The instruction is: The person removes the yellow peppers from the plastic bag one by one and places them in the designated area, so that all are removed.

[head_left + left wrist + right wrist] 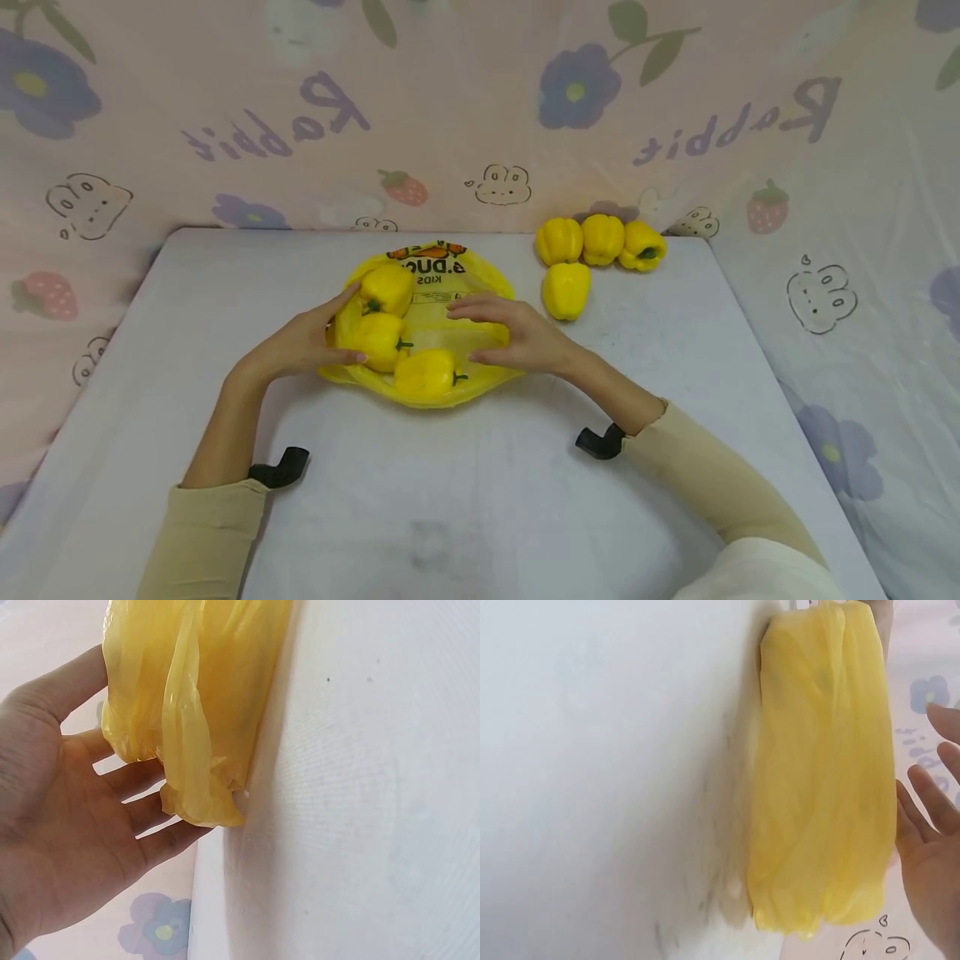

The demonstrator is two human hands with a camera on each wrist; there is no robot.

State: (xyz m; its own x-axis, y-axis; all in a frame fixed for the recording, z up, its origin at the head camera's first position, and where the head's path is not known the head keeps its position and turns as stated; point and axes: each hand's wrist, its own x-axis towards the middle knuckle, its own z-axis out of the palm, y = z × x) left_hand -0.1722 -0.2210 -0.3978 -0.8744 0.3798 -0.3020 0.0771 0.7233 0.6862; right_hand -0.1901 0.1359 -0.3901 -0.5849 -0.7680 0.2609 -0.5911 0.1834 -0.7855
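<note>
A yellow plastic bag [491, 287] with a printed duck label sits with its mouth spread wide, facing up. Three yellow bell peppers lie inside: one at the back left [387, 289], one in the middle left [381, 342], one at the front [426, 372]. My left hand [303, 337] is at the bag's left side, thumb near the middle pepper; in the left wrist view its spread fingers [161, 844] reach against the yellow plastic. Over the bag's right part hovers my right hand [525, 333], fingers spread and holding nothing; the right wrist view shows it beside the bag's wall [825, 772].
Several more yellow bell peppers [602, 240] stand at the back right of the white table [420, 492], one of them [566, 292] closer to the bag. A patterned cloth [450, 108] hangs behind and beside the table. Black wrist mounts [283, 468] stick out from both sleeves.
</note>
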